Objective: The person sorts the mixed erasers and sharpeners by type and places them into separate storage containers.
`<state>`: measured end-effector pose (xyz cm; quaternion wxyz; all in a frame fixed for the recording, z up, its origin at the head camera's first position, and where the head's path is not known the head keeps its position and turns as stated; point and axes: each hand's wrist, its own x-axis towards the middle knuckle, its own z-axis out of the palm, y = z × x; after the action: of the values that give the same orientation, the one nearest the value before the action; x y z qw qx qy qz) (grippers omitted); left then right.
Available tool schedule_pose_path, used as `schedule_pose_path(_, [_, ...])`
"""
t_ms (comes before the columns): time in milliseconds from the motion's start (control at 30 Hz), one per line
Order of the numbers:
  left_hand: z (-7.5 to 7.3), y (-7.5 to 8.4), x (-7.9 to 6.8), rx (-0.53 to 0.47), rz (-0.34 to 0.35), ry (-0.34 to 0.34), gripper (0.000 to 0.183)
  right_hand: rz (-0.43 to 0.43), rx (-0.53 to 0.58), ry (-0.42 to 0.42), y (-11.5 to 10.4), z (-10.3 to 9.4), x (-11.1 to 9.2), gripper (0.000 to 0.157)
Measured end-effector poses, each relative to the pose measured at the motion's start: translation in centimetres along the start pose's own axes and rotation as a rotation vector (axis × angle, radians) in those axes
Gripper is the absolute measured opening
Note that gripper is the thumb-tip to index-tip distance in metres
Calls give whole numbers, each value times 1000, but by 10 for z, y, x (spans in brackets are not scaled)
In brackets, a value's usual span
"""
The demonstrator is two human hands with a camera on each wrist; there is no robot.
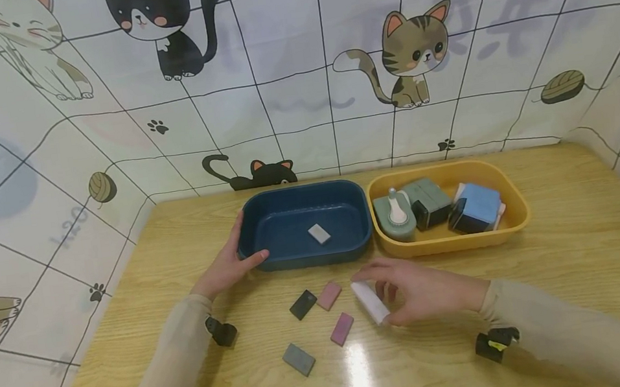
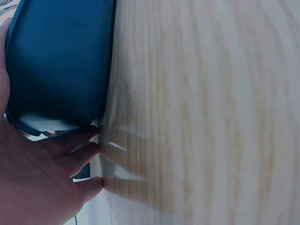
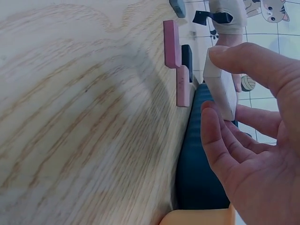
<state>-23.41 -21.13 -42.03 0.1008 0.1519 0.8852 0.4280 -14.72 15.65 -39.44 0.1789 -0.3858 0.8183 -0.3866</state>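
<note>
My right hand (image 1: 422,286) pinches a white rectangular block (image 1: 369,302) between thumb and fingertips, just over the table in front of the two bins. In the right wrist view, the thumb lies on one end of the block and the fingers on the other. My left hand (image 1: 228,267) rests at the left end of a dark blue bin (image 1: 307,261), thumb by its front rim, fingers fairly straight along the outside. A light grey block (image 1: 319,234) lies inside this bin. On the table are a black block (image 1: 304,305), two pink blocks (image 1: 329,296) and a grey block (image 1: 299,359).
A yellow bin (image 1: 452,244) stands right beside the blue one. It holds a green dispenser-like item with a white nozzle (image 1: 397,211), a green box (image 1: 427,197) and a blue-and-black pack (image 1: 476,205). Cat-printed cloth (image 1: 299,110) walls the wooden table (image 1: 572,218) behind and at the sides.
</note>
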Motion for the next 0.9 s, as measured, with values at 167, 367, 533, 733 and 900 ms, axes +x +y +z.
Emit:
schedule_pose_path(167, [0,0,0,2,-2,1,99,-10,-11,3,-2,-1,2,69])
schedule_pose_path(367, [1,-2,1,2,6,6,98,-4,-8,1,-7,-3,6,70])
schedule_pose_path(533, [1,-2,1,-3,2,4,98,5,-2,0,-8,-5,7,69])
schedule_pose_path(733, [0,-2,1,0,6,7,98,-15,-18,12,-10,-6,9,70])
schedule_pose_path(900, [0,-1,0,-7,4,6,98,-41,-35,17,-12,-7,14,70])
